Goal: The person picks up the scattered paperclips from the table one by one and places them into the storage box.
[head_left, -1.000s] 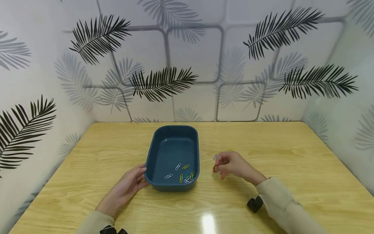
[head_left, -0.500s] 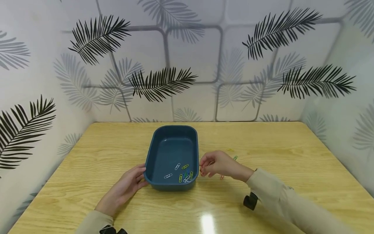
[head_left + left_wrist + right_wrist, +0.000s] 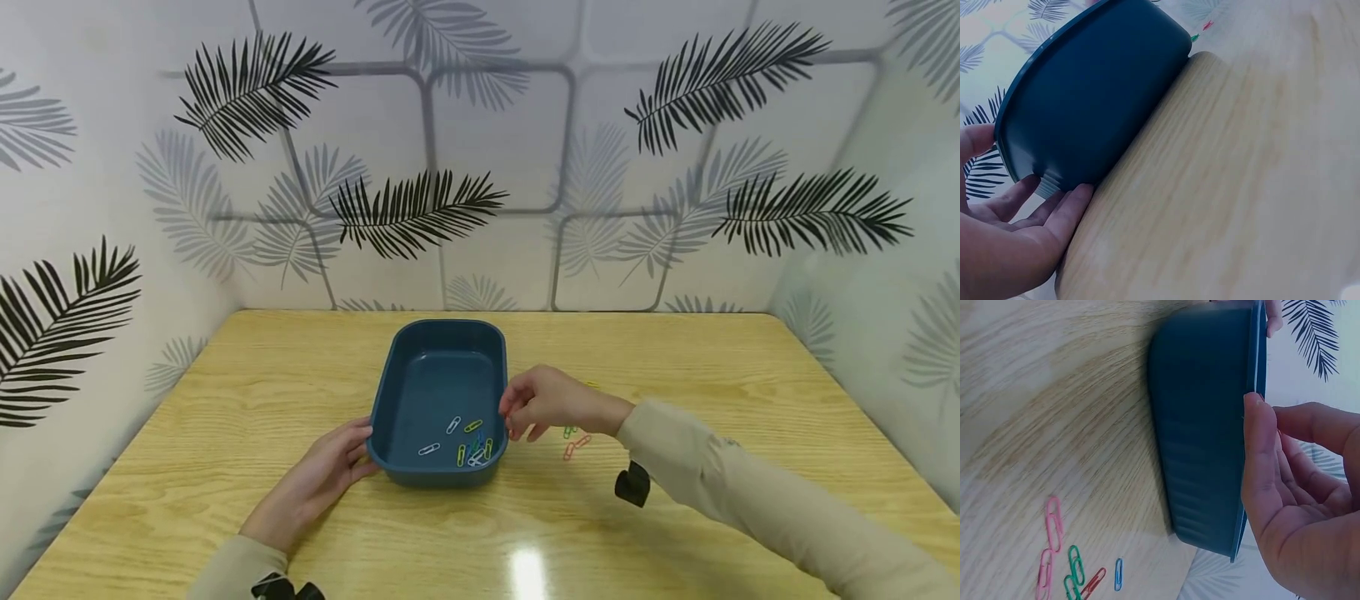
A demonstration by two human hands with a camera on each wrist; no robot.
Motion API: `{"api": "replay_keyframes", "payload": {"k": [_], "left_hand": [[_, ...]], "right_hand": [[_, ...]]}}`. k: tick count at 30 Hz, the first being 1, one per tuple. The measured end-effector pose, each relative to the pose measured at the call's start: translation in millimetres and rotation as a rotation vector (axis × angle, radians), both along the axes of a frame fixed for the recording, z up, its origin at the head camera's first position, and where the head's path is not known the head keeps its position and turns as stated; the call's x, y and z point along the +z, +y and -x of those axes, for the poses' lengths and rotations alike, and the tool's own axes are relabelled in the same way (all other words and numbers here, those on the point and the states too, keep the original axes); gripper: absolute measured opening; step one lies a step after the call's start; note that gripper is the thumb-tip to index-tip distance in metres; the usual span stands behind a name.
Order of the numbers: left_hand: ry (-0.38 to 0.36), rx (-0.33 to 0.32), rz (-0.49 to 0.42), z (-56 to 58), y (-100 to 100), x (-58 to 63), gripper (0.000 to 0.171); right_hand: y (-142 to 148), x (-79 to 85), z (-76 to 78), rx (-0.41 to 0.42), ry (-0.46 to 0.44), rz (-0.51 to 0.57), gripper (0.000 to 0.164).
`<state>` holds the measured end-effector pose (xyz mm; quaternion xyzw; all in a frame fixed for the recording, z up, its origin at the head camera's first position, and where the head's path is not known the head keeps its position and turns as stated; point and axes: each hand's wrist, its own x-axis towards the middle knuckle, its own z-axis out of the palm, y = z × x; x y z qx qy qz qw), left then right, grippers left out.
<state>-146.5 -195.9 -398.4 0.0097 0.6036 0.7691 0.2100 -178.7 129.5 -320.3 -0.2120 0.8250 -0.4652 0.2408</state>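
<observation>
A dark blue rectangular tray [image 3: 382,383] stands on the table, with several white, yellow, blue and green paper clips inside its near end. My left hand [image 3: 322,479] holds the tray's near left corner; in the left wrist view its bent fingers [image 3: 1072,209] press the outer wall and one fingertip touches the rim. At the right rim, my right hand [image 3: 551,400] pinches a red paper clip [image 3: 507,415] between thumb and finger. Most of that clip is hidden by the fingertips in the right wrist view.
On the table right of the tray lie loose paper clips: pink ones [image 3: 1054,524], green ones [image 3: 1075,565], a red one [image 3: 1094,583] and a blue one [image 3: 1118,574]. Farther back is a yellow clip [image 3: 591,384]. A leaf-patterned wall [image 3: 510,267] borders the table's far edge.
My right hand has moved left from the loose clips to the tray's right rim, carrying the red paper clip. My left hand stays at the tray.
</observation>
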Motion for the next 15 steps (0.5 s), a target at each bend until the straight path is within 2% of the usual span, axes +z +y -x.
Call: {"api": "replay_keyframes", "payload": {"k": [5,12,15], "left_hand": [[-0.002,0.001,0.011,-1.0,-1.8,-0.4,0.057],[0.009,-0.006,-0.008,-0.3,-2.4,-2.0,0.057],[0.018,-0.005,-0.01,0.5,-2.8,-2.0,0.058]], "right_hand": [[-9.3,0.6,6.0,0.004,-0.034,0.005,0.007],[-20.9,3.0,12.4,-0.01,-0.014,-0.021,0.004],[-26.2,4.6,15.3,-0.021,-0.038,0.004,0.006]]}}
